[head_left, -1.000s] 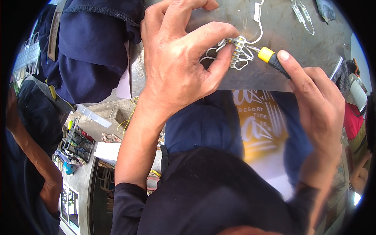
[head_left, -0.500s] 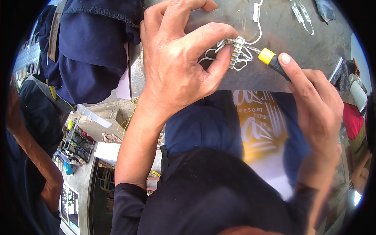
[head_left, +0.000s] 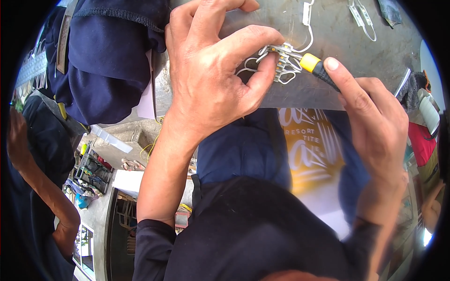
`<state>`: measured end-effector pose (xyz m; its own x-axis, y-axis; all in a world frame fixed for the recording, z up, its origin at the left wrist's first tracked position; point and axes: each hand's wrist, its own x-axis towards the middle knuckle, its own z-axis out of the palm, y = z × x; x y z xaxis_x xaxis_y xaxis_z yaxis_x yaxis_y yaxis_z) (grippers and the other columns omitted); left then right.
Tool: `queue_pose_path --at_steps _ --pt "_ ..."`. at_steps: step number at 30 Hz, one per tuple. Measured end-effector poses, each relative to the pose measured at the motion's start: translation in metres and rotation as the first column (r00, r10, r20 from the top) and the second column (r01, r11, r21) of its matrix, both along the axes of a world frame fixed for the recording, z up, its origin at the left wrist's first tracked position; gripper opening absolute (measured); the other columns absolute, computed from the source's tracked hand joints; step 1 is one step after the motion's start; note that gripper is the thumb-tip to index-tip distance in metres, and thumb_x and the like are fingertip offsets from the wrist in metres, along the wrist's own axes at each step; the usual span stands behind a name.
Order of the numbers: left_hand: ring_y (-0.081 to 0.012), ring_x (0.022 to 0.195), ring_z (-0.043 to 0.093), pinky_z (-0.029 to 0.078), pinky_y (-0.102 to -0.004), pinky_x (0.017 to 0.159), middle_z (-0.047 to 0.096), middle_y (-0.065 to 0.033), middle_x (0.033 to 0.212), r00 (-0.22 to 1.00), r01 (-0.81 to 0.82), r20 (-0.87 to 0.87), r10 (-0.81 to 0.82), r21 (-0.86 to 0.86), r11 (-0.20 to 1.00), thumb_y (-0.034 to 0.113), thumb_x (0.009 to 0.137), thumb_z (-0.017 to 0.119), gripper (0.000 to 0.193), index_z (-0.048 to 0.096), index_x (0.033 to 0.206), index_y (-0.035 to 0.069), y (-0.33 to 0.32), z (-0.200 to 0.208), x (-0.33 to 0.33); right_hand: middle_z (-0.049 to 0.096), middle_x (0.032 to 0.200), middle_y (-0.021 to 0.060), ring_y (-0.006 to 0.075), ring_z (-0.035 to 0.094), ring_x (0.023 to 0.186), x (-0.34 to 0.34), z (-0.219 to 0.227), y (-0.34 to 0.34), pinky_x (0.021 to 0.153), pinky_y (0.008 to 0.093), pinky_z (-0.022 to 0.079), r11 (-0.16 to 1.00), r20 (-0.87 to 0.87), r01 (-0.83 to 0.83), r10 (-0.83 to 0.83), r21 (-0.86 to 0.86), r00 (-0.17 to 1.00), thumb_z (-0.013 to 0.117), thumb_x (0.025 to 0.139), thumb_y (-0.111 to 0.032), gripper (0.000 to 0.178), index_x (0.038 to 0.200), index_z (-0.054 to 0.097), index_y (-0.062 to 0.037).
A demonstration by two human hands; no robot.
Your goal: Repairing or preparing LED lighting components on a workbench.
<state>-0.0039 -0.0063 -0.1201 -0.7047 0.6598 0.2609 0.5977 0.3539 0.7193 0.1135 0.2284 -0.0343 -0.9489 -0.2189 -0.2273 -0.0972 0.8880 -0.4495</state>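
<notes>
LED modules (head_left: 283, 63), several already stacked, are pinched in my left hand (head_left: 211, 75) over the metal table (head_left: 335, 35); one linked module (head_left: 307, 14) trails beyond, not gathered in. A yellow-and-black tool (head_left: 310, 62) points into the wires, contact unclear; a wired pair (head_left: 361, 18) lies apart; my right hand (head_left: 377, 117) grips the tool.

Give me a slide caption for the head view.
Left hand pinches white-wired LED modules above a metal surface; right hand holds a yellow-and-black tool beside them.
</notes>
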Motion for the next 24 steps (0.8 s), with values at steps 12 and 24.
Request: queue_pose_path --at_steps 12,24 --pt "-0.0306 0.107 0.057 0.041 -0.0421 0.093 0.064 -0.0138 0.12 0.998 -0.01 0.064 0.012 -0.032 0.999 0.005 0.064 0.082 0.035 0.081 0.098 0.012 0.001 0.006 -0.001 0.063 0.082 0.0089 0.0197 0.061 0.068 -0.001 -0.002 -0.001 0.061 0.0324 0.052 1.0 -0.012 -0.001 0.001 0.0 1.0 0.071 0.083 0.011 0.061 0.141 0.07 -0.0102" --pt "-0.0305 0.109 0.057 0.042 -0.0425 0.094 0.064 -0.0135 0.12 1.0 -0.011 0.025 0.012 -0.05 0.999 0.006 0.063 0.082 0.036 0.082 0.098 0.014 0.001 0.004 0.0 0.064 0.088 0.0081 0.0225 0.062 0.071 0.002 0.008 -0.011 0.063 0.0345 0.053 0.99 -0.069 -0.007 0.017 0.138 0.997 0.074 0.077 0.007 0.064 0.136 0.075 -0.0186"
